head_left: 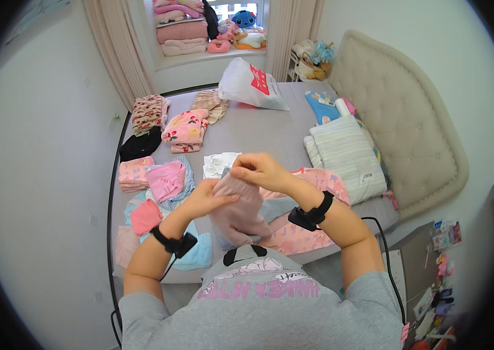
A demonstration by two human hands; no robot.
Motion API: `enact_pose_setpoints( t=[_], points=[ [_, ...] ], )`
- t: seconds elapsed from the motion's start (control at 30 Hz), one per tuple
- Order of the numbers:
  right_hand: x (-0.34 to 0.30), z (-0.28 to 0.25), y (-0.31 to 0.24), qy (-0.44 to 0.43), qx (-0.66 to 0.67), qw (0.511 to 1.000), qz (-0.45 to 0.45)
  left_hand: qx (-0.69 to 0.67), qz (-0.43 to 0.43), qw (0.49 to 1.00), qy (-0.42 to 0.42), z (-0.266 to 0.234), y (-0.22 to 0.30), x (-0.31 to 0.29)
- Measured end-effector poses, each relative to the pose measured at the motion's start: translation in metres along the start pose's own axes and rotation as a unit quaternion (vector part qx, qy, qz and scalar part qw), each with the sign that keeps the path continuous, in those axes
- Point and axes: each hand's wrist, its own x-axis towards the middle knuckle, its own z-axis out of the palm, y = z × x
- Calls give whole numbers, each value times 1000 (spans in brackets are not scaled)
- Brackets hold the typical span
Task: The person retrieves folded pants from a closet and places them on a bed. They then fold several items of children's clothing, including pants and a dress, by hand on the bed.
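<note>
A pale pink pair of pants [237,213] hangs from my two hands in front of my body. My left hand [205,199] grips its upper left side, thumb laid across the cloth. The right hand [260,171] pinches the top edge a little higher and to the right. Below, the cloth parts into what look like two legs. Just beyond my hands lies a white folded cloth [219,163]. Under and right of the pants, a pink patterned garment [299,236] is spread on the bed, with a grey-blue piece partly hidden beside it.
Folded clothes, including a pink cherry-print piece [185,129] and a black one [141,144], line the bed's left side. A white plastic bag [247,84] stands at the far end. A striped pillow [349,156] rests near the padded headboard [404,105]. A cluttered desk [413,265] is at right.
</note>
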Motion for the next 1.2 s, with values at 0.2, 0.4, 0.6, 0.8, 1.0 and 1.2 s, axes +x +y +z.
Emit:
enact_pose_setpoints(
  t=[0.2, 0.4, 0.6, 0.8, 1.0, 1.2],
  points=[
    [-66, 6, 78, -49, -30, 998, -30, -173, 62, 978, 96, 10, -42, -49],
    [-96, 33, 127, 22, 72, 997, 12, -285, 103, 927, 222, 0, -39, -90],
    [-98, 64, 144, -17, 182, 977, 107, -222, 186, 895, 340, -13, -20, -123],
    [-101, 78, 155, -123, 246, 956, 99, -197, 195, 880, 386, -4, -4, -142],
    [-108, 73, 146, -145, 382, 907, 100, -207, 175, 866, 421, 4, -1, -153],
    [-109, 65, 132, -162, 496, 851, 62, -179, 177, 777, 577, 3, 60, -176]
  ],
)
